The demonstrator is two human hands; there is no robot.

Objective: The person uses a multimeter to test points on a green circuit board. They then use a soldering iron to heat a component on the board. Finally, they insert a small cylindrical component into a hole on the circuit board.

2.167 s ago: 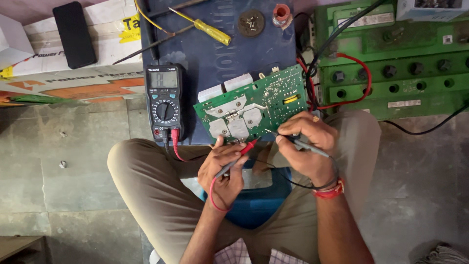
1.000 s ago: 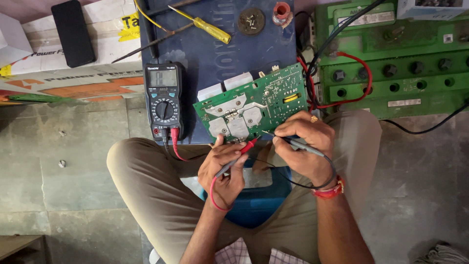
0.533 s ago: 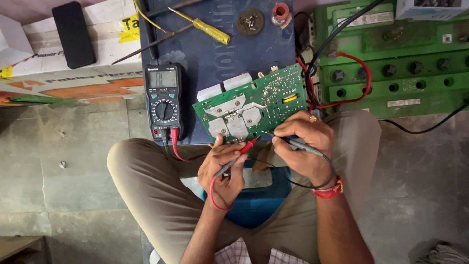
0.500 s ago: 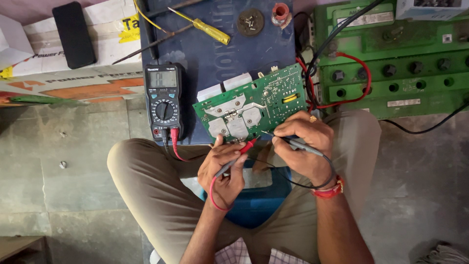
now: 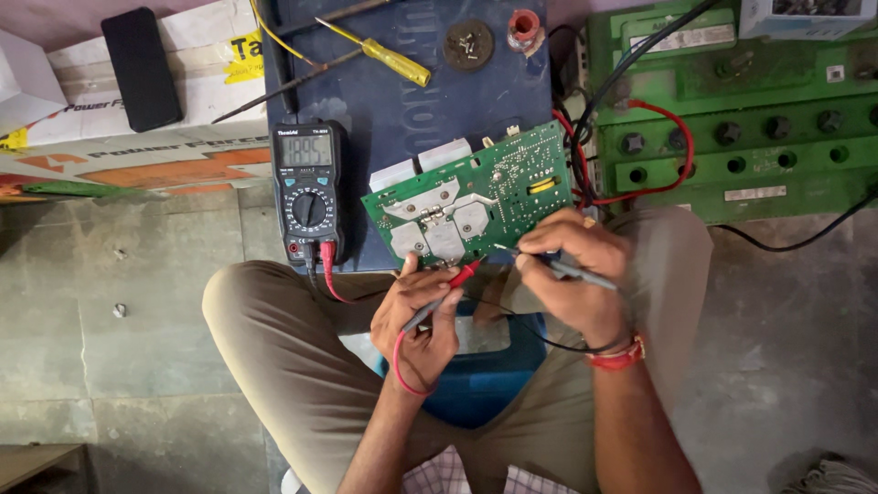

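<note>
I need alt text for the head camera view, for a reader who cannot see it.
A seated person's left hand holds a red probe and the right hand a black probe, both tips at the near edge of a green circuit board. A multimeter lies to its left.

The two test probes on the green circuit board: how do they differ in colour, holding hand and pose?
The red probe is held in the left hand, slanting up to the right onto the green circuit board's near edge. The black probe is in the right hand, lying flatter, tip pointing left. The red probe's lead loops below the left hand; the black probe's runs under the right wrist. Both tips meet the board.
</note>
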